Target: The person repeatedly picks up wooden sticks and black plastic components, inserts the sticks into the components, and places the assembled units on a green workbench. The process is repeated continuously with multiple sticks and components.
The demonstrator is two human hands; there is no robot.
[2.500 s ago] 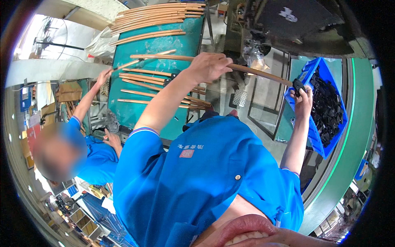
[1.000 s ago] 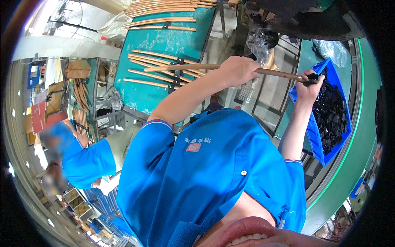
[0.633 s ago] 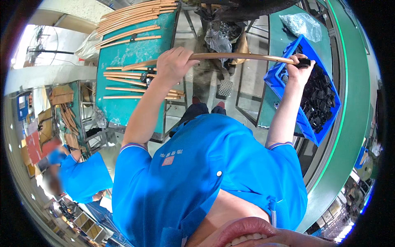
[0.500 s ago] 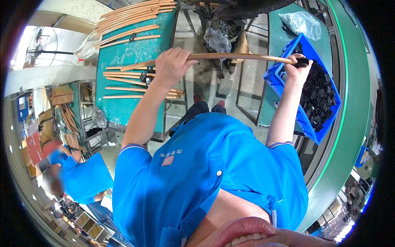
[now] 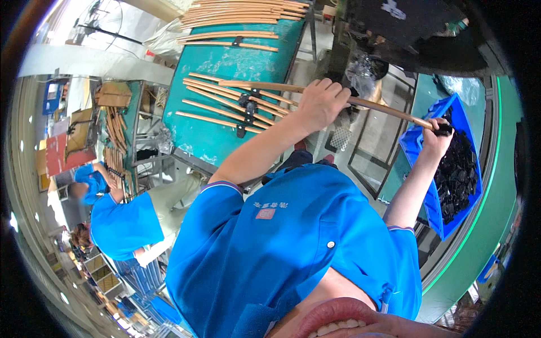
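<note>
"How was the tan rod (image 5: 383, 108) held?"
"It was gripped mid-length by the left hand (image 5: 322, 104); its end was pinched, with a black part (image 5: 445, 130), by the right hand (image 5: 437, 141)."
"And beyond?"
"Other rods (image 5: 231, 22) were spread on a green table (image 5: 220, 62)."

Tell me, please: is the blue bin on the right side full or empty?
Not empty: many black pieces lie heaped inside the blue bin. Whether they reach its rim, I cannot tell from this view.
</note>
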